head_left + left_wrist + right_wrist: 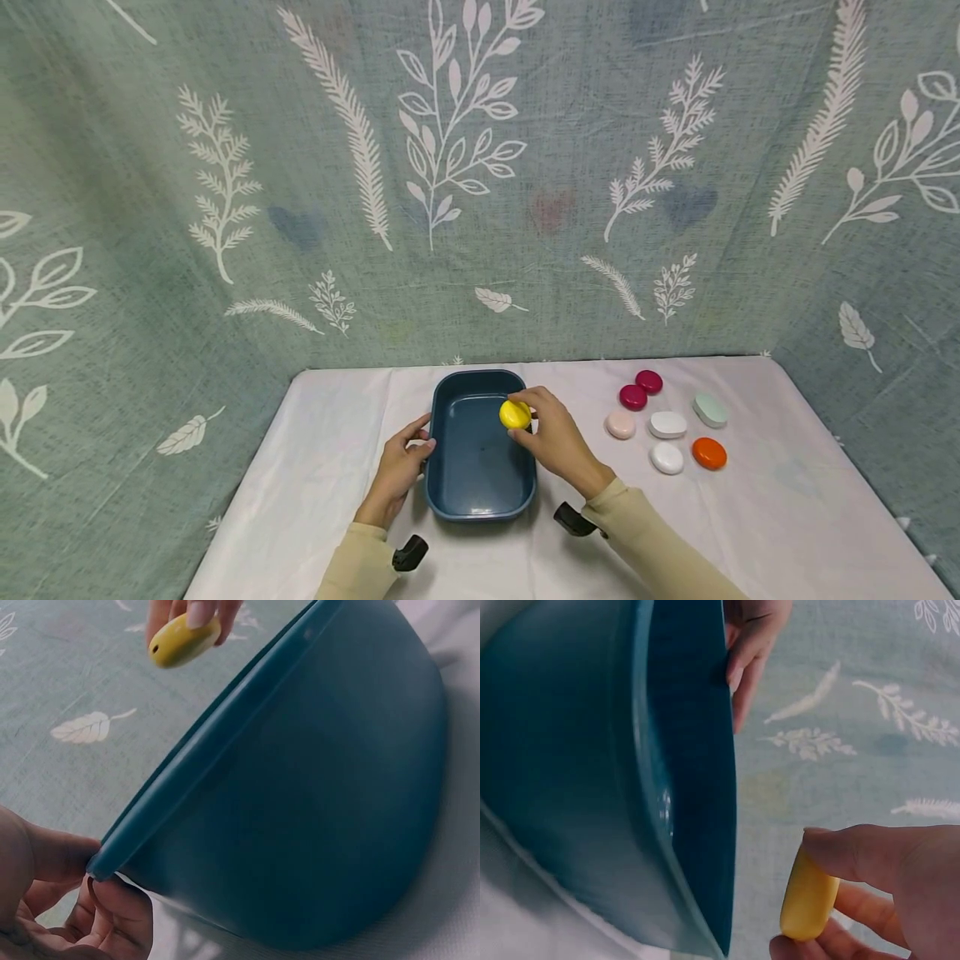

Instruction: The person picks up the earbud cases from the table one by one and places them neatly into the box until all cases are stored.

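A deep blue rectangular tub [482,492] with rounded corners stands on the white cloth, its visible inside floor bare. My left hand [399,467] pinches the tub's left rim; in the left wrist view the thumb and fingers [124,900] lie on either side of that rim. Over the tub's right side, my right hand [558,433] holds a glossy yellow flat round bead [514,414] between thumb and fingertips. A small dark hole shows in the edge of the yellow bead [184,641] in the left wrist view. It hangs above rim level, apart from the tub.
Several similar glossy rounded pieces lie right of the tub: two crimson [633,397], a pale pink [620,425], two white [667,425], a pale green [710,411] and an orange one [709,453]. A leaf-patterned green curtain [465,308] borders the table's back and sides.
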### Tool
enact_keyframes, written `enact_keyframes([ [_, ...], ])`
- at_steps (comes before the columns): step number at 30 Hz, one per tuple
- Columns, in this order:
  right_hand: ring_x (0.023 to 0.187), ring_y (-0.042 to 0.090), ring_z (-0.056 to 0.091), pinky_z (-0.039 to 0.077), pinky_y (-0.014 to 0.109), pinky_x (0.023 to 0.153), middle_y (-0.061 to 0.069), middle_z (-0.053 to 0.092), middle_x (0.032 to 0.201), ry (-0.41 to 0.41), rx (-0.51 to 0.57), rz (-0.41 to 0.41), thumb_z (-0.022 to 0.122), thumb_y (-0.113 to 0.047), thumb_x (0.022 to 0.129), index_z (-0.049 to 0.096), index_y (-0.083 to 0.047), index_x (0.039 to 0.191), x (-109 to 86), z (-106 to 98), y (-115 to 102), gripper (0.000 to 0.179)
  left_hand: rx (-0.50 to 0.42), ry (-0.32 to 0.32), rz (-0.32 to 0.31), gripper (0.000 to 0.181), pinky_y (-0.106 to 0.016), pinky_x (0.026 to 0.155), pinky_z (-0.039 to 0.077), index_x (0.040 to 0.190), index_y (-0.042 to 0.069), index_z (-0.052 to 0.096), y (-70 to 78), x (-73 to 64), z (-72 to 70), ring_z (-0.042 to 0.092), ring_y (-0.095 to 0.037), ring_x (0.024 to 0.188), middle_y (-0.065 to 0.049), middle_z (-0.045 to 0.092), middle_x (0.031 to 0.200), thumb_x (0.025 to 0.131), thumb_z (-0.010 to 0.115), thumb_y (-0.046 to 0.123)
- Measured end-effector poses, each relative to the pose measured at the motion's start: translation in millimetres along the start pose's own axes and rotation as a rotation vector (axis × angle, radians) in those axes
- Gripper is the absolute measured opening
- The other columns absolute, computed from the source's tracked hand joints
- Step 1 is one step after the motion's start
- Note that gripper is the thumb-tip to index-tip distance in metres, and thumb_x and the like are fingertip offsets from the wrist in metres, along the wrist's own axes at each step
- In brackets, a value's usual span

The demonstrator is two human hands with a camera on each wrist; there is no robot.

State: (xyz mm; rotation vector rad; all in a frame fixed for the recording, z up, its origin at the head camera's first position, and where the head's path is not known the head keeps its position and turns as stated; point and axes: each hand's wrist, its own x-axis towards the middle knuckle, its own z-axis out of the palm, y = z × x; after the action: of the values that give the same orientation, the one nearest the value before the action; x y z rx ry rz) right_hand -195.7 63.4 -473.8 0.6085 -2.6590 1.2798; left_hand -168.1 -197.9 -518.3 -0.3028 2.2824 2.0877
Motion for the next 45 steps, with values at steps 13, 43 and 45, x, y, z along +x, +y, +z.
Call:
enact_keyframes([
  [13, 0.105, 0.027, 0.064, 0.056, 0.044, 0.092, 0.017, 0.064, 0.128, -0.054, 0.03, -0.01, 0.085, -0.001, 0.087, 0.068, 0.002, 0.132, 20.5, 16, -13, 0.048, -0.015, -0.008, 0.004, 0.053, -0.023, 0.06, 0.045, 0.154, -0.005, 0.049, 0.1, 1.0, 1.2, 0.05, -0.007, 0.071, -0.011, 0.051, 0.114, 0.102, 0.058, -0.004],
  [43, 0.114, 0.032, 0.065, 0.055, 0.047, 0.101, 0.019, 0.065, 0.128, -0.104, 0.096, 0.082, 0.083, -0.005, 0.09, 0.069, 0.002, 0.132, 48.9, 54, -23, 0.046, -0.027, -0.003, -0.018, 0.052, -0.023, 0.062, 0.047, 0.154, -0.005, 0.049, -0.3, -0.6, 0.4, 0.052, -0.009, 0.075, -0.011, 0.05, 0.114, 0.103, 0.059, -0.004],
  [45, 0.113, 0.032, 0.066, 0.055, 0.046, 0.101, 0.019, 0.065, 0.127, -0.097, 0.093, 0.087, 0.084, -0.005, 0.089, 0.069, 0.002, 0.132, 51.1, 56, -24, 0.046, -0.026, -0.004, -0.02, 0.052, -0.023, 0.062, 0.047, 0.154, -0.005, 0.049, -0.3, -0.6, 0.2, 0.052, -0.009, 0.075, -0.011, 0.05, 0.114, 0.103, 0.059, -0.003],
])
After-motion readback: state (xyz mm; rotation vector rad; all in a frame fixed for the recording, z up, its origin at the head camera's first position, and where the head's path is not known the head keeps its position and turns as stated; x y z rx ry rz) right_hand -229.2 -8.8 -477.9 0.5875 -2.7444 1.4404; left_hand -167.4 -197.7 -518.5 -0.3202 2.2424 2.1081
